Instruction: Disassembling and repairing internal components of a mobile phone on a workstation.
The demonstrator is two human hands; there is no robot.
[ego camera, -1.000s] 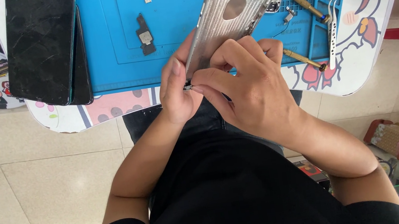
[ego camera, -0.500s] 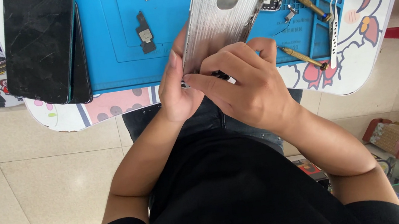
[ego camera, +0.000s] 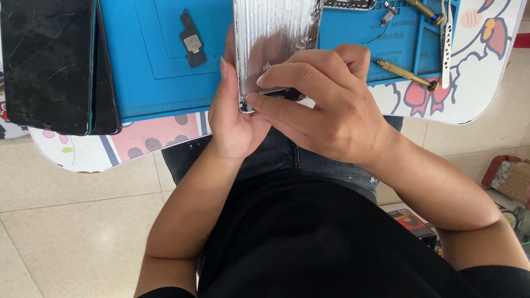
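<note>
both hands grip the silver phone shell at its 6 o'clock end: left hand steadies, right hand should press gently, keeping it flat.

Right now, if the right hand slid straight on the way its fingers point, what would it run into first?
The right hand points leftward, its fingers already on the near end of the silver phone housing. Going on, it would likely meet the left hand gripping that same end; depth is hard to judge.
</note>
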